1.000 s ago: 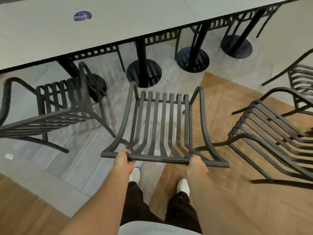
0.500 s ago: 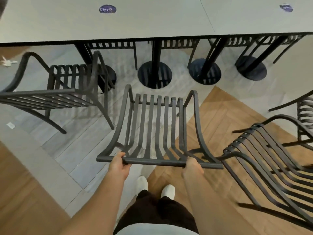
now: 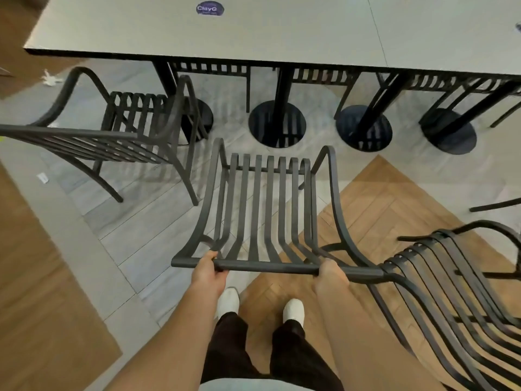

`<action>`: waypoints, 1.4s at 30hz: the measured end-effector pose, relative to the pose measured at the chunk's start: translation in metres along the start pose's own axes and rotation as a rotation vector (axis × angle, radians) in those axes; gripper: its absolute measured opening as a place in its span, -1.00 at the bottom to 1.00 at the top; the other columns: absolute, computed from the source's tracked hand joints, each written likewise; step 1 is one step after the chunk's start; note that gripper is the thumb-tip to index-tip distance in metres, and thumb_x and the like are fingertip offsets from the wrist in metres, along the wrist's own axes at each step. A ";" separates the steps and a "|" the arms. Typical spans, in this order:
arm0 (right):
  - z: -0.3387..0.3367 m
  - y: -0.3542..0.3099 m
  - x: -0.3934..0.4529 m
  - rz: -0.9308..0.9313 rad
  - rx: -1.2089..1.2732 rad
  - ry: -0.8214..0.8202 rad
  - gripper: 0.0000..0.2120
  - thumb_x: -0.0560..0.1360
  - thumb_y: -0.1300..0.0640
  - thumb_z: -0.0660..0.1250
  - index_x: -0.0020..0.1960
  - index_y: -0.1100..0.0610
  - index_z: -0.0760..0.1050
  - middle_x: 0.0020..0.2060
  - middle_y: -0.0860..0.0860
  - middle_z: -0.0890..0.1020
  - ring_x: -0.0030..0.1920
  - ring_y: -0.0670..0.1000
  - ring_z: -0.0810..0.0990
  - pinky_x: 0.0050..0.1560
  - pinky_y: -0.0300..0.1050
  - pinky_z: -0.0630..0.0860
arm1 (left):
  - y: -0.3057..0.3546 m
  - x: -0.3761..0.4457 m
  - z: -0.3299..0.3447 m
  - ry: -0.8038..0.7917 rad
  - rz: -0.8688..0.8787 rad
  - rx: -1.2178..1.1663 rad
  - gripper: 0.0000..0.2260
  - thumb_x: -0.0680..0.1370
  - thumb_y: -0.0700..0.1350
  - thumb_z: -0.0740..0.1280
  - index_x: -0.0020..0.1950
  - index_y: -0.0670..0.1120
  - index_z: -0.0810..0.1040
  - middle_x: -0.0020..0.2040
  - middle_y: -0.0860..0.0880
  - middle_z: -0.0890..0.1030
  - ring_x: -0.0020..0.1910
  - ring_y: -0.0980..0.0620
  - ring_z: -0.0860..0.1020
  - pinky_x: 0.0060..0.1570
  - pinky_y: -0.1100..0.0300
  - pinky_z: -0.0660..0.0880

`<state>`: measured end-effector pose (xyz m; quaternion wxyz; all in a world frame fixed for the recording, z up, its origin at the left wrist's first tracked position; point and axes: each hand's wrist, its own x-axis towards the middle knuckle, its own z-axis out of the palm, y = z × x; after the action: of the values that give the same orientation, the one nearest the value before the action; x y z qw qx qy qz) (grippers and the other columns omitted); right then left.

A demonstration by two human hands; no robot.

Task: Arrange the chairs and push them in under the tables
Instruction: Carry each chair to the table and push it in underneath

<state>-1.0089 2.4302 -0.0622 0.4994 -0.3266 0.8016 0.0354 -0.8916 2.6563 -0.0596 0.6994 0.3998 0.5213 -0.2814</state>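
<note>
Gripping the top rail of the centre chair (image 3: 265,210), the left hand (image 3: 208,273) and right hand (image 3: 331,275) curl round it. Its seat faces the table (image 3: 282,32), short of the edge, between two other chairs (image 3: 112,136).

— Which chair is yours?
— The dark slatted metal armchair (image 3: 265,210), upright, facing the pale grey table (image 3: 282,35), seat short of its near edge.
— And others?
— A matching armchair (image 3: 118,136) at your left, another (image 3: 451,292) at your right, touching yours.
</note>
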 end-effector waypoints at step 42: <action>-0.038 -0.056 0.038 -1.538 -1.617 -0.220 -0.68 0.61 0.22 0.25 0.35 0.09 0.49 0.16 0.06 0.60 0.14 0.08 0.59 0.13 -0.02 0.58 | -0.026 -0.006 0.030 0.151 1.083 2.461 -0.69 0.66 -0.13 0.29 0.39 0.08 0.55 0.04 0.03 0.68 0.00 0.02 0.64 0.05 0.15 0.59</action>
<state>-1.0182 2.3531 -0.0594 0.0977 -0.9583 0.0795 0.2565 -0.9000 2.6172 -0.0566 -0.1188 0.9319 -0.2531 -0.2309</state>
